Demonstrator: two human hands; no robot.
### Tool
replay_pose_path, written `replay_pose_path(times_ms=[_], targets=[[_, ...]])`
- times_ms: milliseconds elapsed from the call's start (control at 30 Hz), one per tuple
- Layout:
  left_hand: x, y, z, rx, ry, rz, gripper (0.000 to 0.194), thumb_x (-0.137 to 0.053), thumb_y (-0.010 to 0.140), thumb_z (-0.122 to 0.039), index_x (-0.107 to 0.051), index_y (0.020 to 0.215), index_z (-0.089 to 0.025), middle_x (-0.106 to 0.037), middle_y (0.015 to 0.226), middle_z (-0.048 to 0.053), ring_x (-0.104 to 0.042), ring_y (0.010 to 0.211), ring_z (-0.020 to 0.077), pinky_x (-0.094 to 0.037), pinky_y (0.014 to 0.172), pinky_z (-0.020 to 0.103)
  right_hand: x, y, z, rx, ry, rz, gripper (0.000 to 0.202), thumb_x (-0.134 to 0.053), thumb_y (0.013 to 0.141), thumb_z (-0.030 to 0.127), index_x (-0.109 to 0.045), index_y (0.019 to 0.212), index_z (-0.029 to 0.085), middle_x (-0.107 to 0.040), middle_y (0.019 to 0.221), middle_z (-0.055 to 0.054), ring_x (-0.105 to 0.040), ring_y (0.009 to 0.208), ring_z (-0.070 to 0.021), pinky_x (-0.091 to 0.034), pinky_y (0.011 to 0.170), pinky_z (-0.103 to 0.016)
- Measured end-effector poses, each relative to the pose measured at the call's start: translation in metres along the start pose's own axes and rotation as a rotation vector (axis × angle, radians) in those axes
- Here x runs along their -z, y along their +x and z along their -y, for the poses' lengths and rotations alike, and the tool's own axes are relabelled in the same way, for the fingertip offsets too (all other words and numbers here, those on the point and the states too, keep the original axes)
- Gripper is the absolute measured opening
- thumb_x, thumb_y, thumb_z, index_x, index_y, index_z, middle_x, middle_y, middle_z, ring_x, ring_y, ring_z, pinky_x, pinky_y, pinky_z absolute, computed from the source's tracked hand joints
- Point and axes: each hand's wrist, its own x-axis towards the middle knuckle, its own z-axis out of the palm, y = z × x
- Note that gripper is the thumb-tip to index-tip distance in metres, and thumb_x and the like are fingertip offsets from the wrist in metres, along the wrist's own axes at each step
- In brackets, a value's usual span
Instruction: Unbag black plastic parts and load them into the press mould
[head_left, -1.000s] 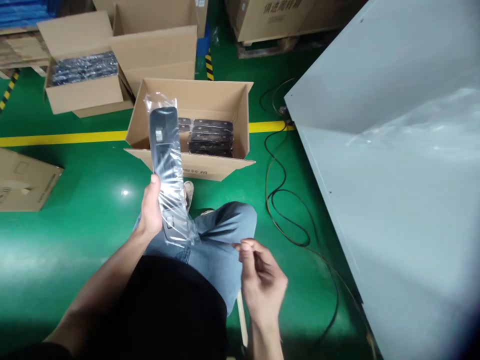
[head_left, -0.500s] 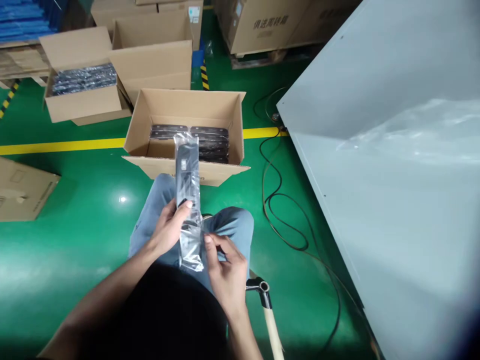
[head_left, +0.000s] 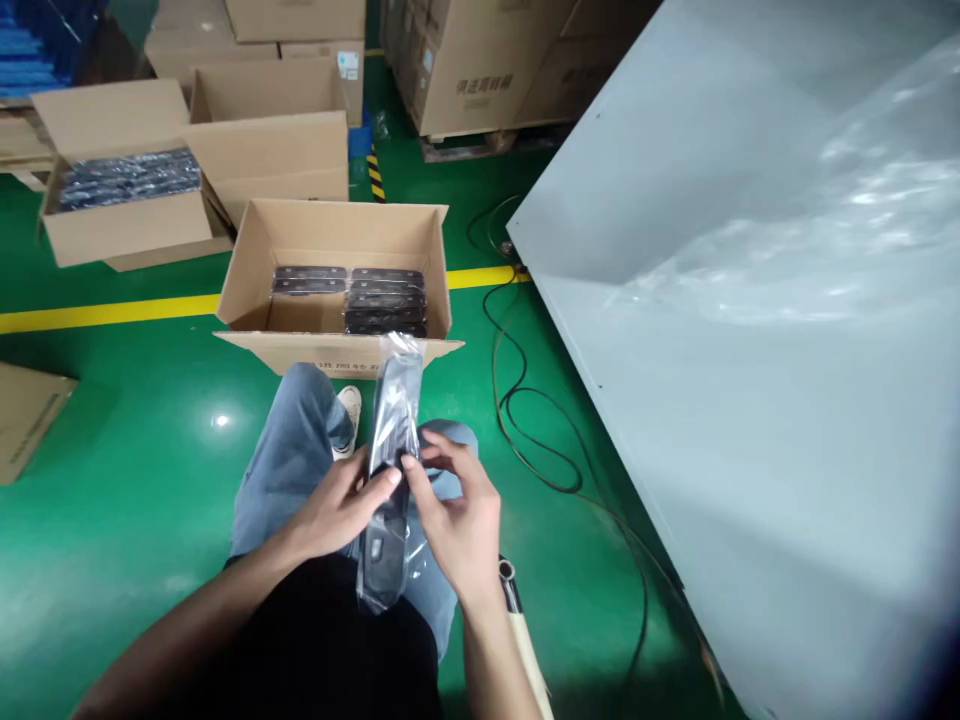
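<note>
Head view, person seated, knees in blue jeans (head_left: 300,455), looking down at both hands over the lap.

Left hand (head_left: 337,510): fingers closed on the left edge of a long dark part in a clear plastic bag (head_left: 391,450); fingertips press the bag near its middle.

Right hand (head_left: 457,520): thumb and forefinger pinched on the right edge of the same bag, opposite the left fingertips; the other fingers are curled loosely behind.

Bagged part: held between the two hands, just above the lap, tilted with its top end leaning away from the person and slightly right. The top end overlaps the near flap of the open cardboard box (head_left: 247,260) in the view; whether it touches cannot be told. The lower end hangs below the hands, over the dark shirt.

Open box: on the green floor (head_left: 135,420) straight ahead of the knees. Inside, stacked dark parts (head_left: 386,300) lie flat, in two columns, right column higher.

Second open box (head_left: 120,230), upper left, well apart, also holds wrapped dark parts.

Yellow line (head_left: 105,315) runs across the floor behind the near box.

Black cable (head_left: 525,440) loops on the floor to the right, beside a large grey panel (head_left: 750,400) with plastic film lying on it.

One white shoe (head_left: 347,405) shows between the knees.
</note>
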Motion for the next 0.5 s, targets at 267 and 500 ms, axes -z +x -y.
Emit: replay_pose_path(times_ms=[267, 500], targets=[[-0.007, -0.003, 0.008, 0.209, -0.351, 0.104, 0.055, -0.068, 0.090, -0.066, -0.077, 0.111, -0.016, -0.081, 0.093, 0.010, -0.074, 0.077, 0.0235, -0.059, 0.073, 0.035, -0.008, -0.001, -0.011, -0.324, 0.338, -0.145, 0.038, -0.073, 0.093, 0.059, -0.068, 0.092, 0.021, -0.061, 0.069, 0.002, -0.055, 0.059, -0.0145, -0.048, 0.059, -0.029], [-0.017, 0.006, 0.013, 0.196, -0.573, 0.078, 0.053, -0.083, 0.078, -0.061, -0.073, 0.110, -0.019, -0.079, 0.108, 0.008, -0.072, 0.102, 0.0254, -0.057, 0.092, 0.036, 0.003, -0.009, -0.002, -0.235, 0.348, -0.089, 0.039, -0.060, 0.101, 0.063, -0.057, 0.097, 0.024, -0.054, 0.075, 0.003, -0.052, 0.065, -0.0139, -0.048, 0.062, -0.028]])
